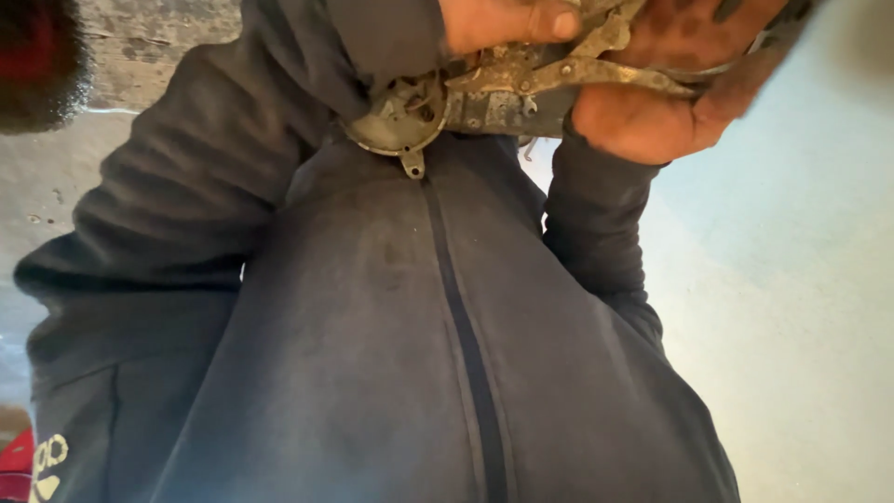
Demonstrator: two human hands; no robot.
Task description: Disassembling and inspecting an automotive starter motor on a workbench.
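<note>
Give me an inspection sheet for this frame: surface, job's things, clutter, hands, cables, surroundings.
Surface: no worktop in view; the work is held up against the dark zipped jacket.
Job's things: worn round metal part with a tab at its lower edge; metal pliers-like tool laid across it.
Clutter: nothing seen.
Hands: left hand grips from above; right hand cradles tool and part.
Cables: nothing seen.
Surroundings: pale blue wall, rough grey concrete, red object at corner.

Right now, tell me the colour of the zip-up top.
Dark navy blue zip-up top, slightly dusty; seen best in the head view, the only one.
</note>
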